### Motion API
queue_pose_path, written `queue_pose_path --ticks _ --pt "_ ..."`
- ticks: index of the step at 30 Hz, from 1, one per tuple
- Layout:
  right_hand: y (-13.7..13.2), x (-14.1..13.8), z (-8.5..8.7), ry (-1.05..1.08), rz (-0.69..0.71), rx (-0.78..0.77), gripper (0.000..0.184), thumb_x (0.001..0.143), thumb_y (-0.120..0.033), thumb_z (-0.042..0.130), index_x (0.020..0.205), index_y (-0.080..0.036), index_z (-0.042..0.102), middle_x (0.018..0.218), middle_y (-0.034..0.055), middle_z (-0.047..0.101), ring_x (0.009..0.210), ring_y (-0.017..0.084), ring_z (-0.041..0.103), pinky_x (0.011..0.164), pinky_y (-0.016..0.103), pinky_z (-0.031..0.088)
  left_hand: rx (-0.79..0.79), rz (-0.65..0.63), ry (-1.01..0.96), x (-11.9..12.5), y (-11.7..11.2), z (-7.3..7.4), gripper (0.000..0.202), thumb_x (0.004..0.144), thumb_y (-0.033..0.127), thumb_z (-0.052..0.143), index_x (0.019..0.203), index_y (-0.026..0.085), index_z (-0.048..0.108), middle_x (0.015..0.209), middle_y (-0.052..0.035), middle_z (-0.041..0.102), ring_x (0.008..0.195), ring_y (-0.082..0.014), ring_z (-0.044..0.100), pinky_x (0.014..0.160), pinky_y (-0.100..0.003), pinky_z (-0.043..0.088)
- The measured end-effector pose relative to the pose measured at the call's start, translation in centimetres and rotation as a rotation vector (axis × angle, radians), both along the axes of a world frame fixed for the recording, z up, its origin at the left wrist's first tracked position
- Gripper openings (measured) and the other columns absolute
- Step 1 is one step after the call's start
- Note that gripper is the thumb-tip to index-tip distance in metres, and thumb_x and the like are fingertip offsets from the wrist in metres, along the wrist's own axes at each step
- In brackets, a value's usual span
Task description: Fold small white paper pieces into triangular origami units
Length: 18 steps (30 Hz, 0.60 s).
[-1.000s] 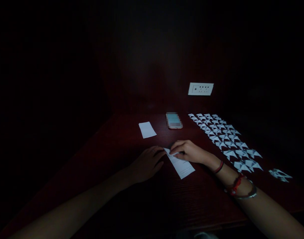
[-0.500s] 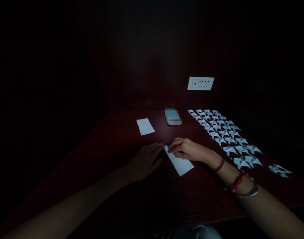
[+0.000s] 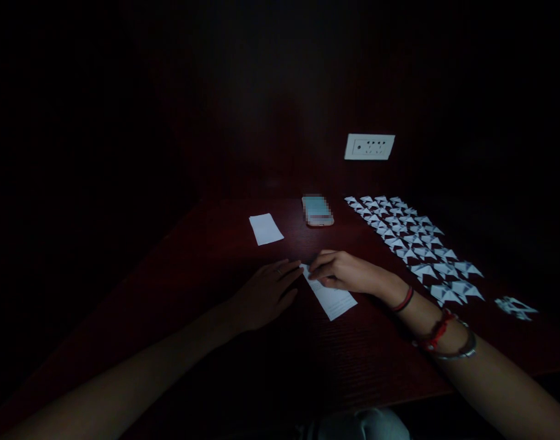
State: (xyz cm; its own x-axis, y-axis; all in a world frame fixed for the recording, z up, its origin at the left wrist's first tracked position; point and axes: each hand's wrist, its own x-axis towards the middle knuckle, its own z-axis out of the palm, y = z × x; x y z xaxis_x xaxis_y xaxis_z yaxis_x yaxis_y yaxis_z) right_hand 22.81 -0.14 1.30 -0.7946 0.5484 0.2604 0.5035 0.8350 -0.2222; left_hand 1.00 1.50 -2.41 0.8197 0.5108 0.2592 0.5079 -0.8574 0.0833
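Head-worn view, facing forward, down over table (image 3: 206,241).

left hand (image 3: 265,297): thin ring (image 3: 279,271) | right forearm (image 3: 500,374): dark red band (image 3: 404,299), red bracelet (image 3: 440,330), silvery bangle (image 3: 467,350)

Matt white paper strip (image 3: 334,300); matt folded paper shapes (image 3: 416,239) at right; wood-grained surface (image 3: 353,360), faintly glossy; smooth, plastic-looking socket plate (image 3: 369,147).

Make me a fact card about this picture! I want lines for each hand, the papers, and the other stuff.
Left hand: fingers stretched out, fingertips by the far end of the printed paper
Right hand: fingertips on that paper
Paper stack: white, beyond the left hand
Folded paper shapes: many, in rows at the right
Phone: beyond the hands, screen blurred
Wall socket: white
Light: dim
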Motion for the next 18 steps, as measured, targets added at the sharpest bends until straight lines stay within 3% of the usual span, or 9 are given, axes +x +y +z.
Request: queue_pose_path --ticks 18 --pt "0.05 0.00 0.18 -0.019 -0.002 -0.031 0.023 0.076 -0.012 0.043 0.090 -0.013 0.061 0.094 0.0062 0.058 0.091 0.014 0.049 0.083 0.028 0.036 0.016 0.005 0.029 0.07 -0.02 0.13 0.039 0.085 0.032 0.031 0.123 0.023 0.029 0.130 0.0000 0.029 0.119 -0.0193 0.022 0.097 -0.036 0.022"
